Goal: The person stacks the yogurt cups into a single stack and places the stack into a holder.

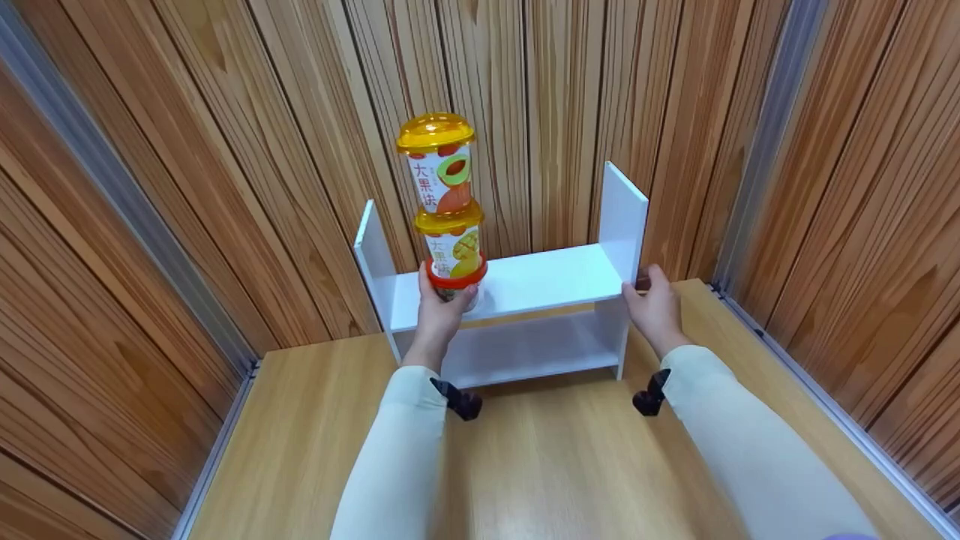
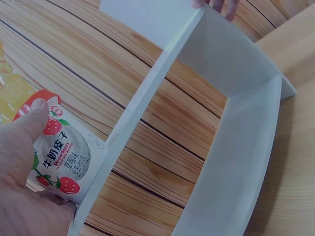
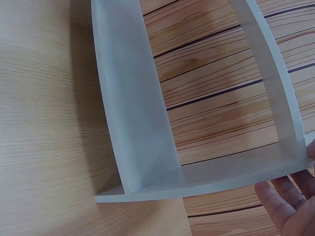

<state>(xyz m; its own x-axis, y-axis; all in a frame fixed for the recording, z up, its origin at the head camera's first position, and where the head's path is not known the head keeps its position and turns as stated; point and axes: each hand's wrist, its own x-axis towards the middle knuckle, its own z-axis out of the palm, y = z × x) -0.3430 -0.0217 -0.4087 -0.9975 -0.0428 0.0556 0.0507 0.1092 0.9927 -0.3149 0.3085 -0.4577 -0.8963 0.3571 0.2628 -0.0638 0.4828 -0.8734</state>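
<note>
**Stack of cups steadied on the shelf**

The left hand [image 1: 439, 311] gripped the bottom cup [image 1: 455, 289] of a three-cup stack standing on the shelf's [image 1: 555, 281] upper board. The right hand [image 1: 654, 304] curled round the right side panel. Lowering gently seemed wise. Only the left wrist view showed the strawberry label.

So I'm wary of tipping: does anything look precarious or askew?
Yes: three snack cups are stacked in a tall tower on the white shelf, leaning slightly left. The left hand grips the bottom one.
</note>
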